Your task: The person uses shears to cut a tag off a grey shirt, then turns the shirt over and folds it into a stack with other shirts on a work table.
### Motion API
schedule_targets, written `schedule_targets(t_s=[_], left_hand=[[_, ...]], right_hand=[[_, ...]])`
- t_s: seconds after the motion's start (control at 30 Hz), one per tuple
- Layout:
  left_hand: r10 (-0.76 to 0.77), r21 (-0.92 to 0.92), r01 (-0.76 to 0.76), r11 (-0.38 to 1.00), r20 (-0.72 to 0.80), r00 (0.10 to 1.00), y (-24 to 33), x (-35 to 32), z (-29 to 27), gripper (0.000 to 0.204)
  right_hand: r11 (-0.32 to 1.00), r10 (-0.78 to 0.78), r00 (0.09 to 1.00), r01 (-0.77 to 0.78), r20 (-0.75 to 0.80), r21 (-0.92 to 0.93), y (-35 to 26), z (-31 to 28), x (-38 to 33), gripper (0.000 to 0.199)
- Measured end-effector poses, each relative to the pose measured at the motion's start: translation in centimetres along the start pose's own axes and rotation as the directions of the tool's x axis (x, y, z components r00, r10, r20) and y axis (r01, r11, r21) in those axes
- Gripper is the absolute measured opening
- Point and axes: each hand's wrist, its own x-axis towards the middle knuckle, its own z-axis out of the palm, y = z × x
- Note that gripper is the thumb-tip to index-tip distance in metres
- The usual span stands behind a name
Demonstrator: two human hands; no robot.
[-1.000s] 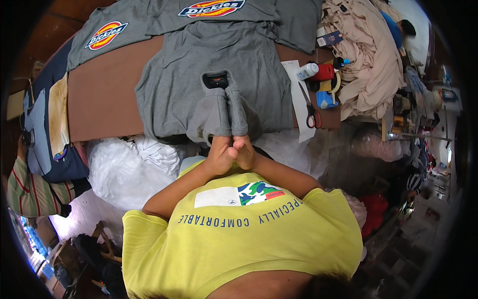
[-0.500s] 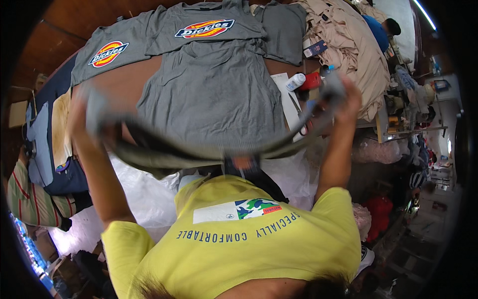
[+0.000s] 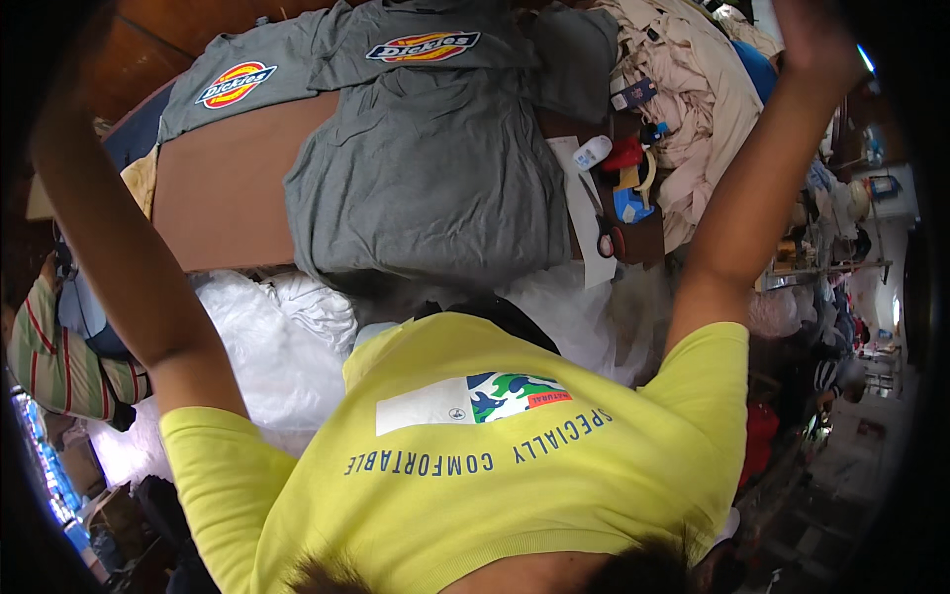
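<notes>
Both my arms are raised wide apart. My left hand (image 3: 61,89) is a dark blur at the upper left rim, its fingers not readable. At the upper right rim, my right hand (image 3: 816,42) is blurred and cut off, with its fingers hidden. Nothing held shows in either hand. Between my arms lies a grey T-shirt (image 3: 426,188), wrinkled, its lower edge at the table's near side. Beyond it are a printed grey T-shirt (image 3: 426,74) and another grey shirt (image 3: 247,109) with an oval print.
Right of the shirts lie scissors (image 3: 608,236), a strip of white paper (image 3: 597,267), a white bottle (image 3: 592,151) and a blue tape dispenser (image 3: 633,203). A beige cloth heap (image 3: 683,109) fills the table's right end. White plastic (image 3: 262,346) hangs below the brown tabletop (image 3: 223,198).
Both hands have moved up and outward to the picture's rim. The greyish garment that was stretched between them has left the view.
</notes>
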Motion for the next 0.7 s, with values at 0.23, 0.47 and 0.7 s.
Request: schedule_targets(t_s=[0.23, 0.47, 0.7], left_hand=[[-0.508, -0.28, 0.605, 0.745, 0.349, 0.787, -10.5, -24.1, 7.8, 0.039], [-0.881, -0.2, 0.95, 0.241, 0.366, 0.3, -14.7, -36.6, 8.6, 0.011], [-0.883, -0.341, 0.92, 0.193, 0.349, 0.314, -16.6, -39.0, 8.8, 0.009]], right_hand=[[0.782, 0.622, 0.779, -0.624, 0.081, -0.01, 12.1, 3.3, -21.3, 0.052], [0.137, 0.989, 0.143, -0.982, 0.037, 0.133, 15.6, 7.6, -37.4, 0.04], [0.083, 0.994, 0.098, -0.962, 0.046, 0.26, 15.8, 8.3, -38.0, 0.022]])
